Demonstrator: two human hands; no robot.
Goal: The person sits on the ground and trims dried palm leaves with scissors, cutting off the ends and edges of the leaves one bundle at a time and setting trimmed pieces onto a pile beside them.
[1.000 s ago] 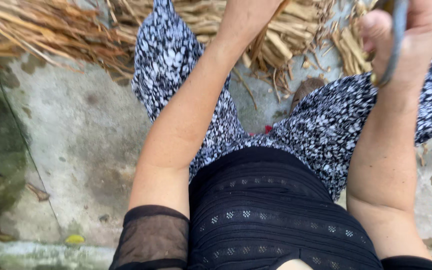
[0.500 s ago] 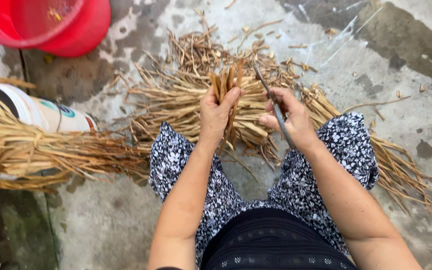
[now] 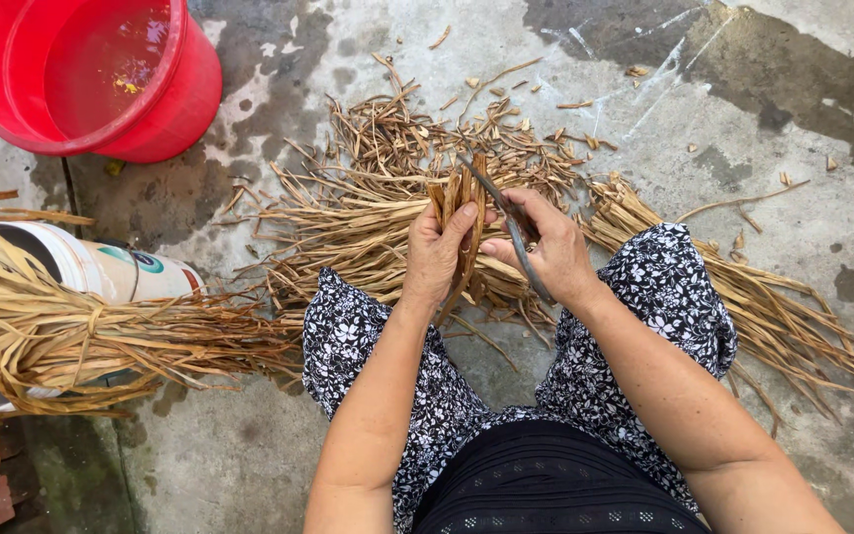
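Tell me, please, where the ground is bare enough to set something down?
Bare concrete lies right of the red tub, above the dry strip pile, and below the tied bundle, left of the knees. Between the hands and the tub, loose strips crowd it.

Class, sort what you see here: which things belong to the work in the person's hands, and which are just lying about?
In use:
- left hand gripping a small bunch of dry brown stalks
- right hand holding a thin dark metal blade
- loose heap of dry stalks on the concrete

Lying about:
- red plastic basin
- tied straw bundle
- white plastic bucket
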